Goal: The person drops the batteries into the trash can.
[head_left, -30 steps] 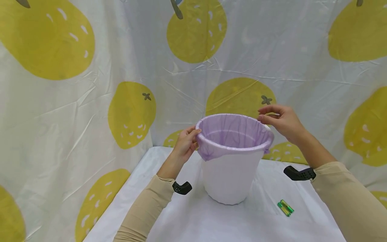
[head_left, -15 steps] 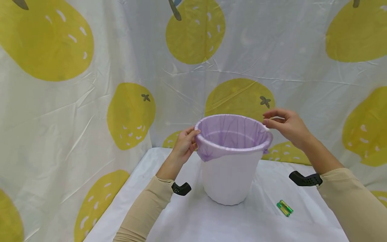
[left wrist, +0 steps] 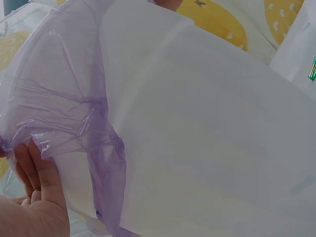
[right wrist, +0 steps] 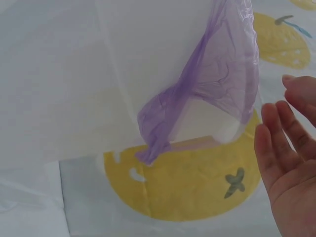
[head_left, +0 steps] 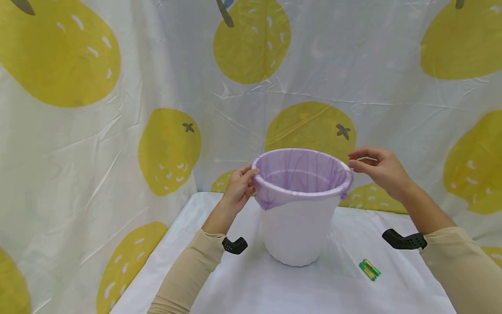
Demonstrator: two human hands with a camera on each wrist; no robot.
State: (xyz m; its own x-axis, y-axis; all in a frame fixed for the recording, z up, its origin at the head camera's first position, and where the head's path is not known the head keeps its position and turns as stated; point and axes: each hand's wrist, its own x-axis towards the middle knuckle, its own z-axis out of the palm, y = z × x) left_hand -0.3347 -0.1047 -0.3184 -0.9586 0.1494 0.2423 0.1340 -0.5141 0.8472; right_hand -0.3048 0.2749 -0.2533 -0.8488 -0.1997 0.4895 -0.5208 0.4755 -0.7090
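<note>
A white trash bin (head_left: 296, 233) stands upright, lined with a translucent purple bag (head_left: 270, 196) folded over its rim. My left hand (head_left: 237, 188) holds the bin's left rim through the bag, thumb on top and fingers below. In the left wrist view the fingers (left wrist: 42, 170) lie under the bag's overhang. To the right of the rim, my right hand (head_left: 382, 170) hovers with relaxed, slightly bent fingers and nothing in them. The right wrist view has this hand (right wrist: 291, 153) apart from the bag, whose bunched purple edge (right wrist: 160, 118) hangs down the bin's side.
Two green batteries (head_left: 369, 269) lie side by side on the white cloth (head_left: 333, 292), right of the bin. A curtain (head_left: 235, 117) with yellow fruit prints rises behind and to the left.
My right hand has moved right and slightly down, away from the bin's rim. The left hand keeps its hold, and the bin stays in place.
</note>
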